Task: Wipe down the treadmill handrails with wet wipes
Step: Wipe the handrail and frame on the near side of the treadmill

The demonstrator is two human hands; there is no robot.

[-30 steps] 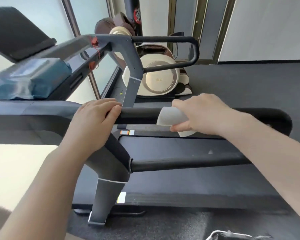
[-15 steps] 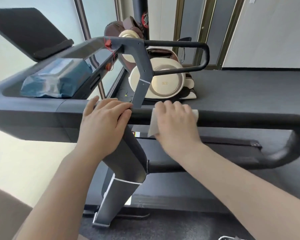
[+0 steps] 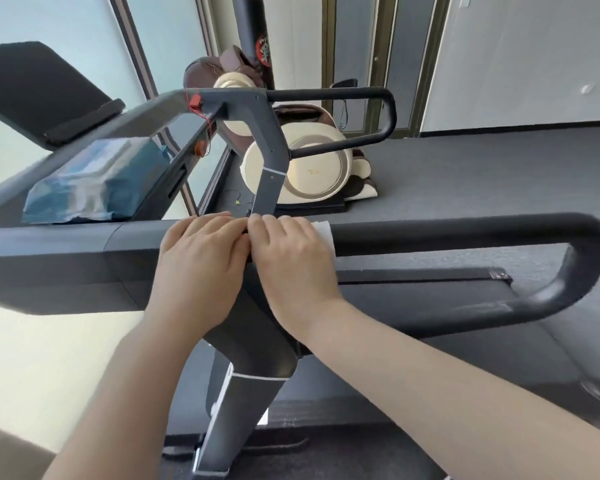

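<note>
The near black handrail point(image 3: 447, 233) of the treadmill runs left to right across the middle and curls down at the right end. My right hand point(image 3: 291, 268) presses a white wet wipe point(image 3: 323, 230) onto the rail close to where it joins the grey upright; only the wipe's right edge shows past my fingers. My left hand point(image 3: 198, 271) grips the rail's left end beside the console, touching the right hand. The far handrail point(image 3: 368, 98) loops behind. A blue pack of wet wipes point(image 3: 94, 181) lies on the console tray.
The grey upright post point(image 3: 243, 403) drops below my hands to the floor. The treadmill belt point(image 3: 430, 289) lies beyond the near rail. A cream and brown massage chair point(image 3: 309, 168) stands behind the far rail, by windows and doors. The dark screen panel point(image 3: 39, 88) tilts up at left.
My right hand has slid the wipe leftward along the near rail until it meets my left hand. My left hand has stayed on the rail's left end. The camera view has shifted.
</note>
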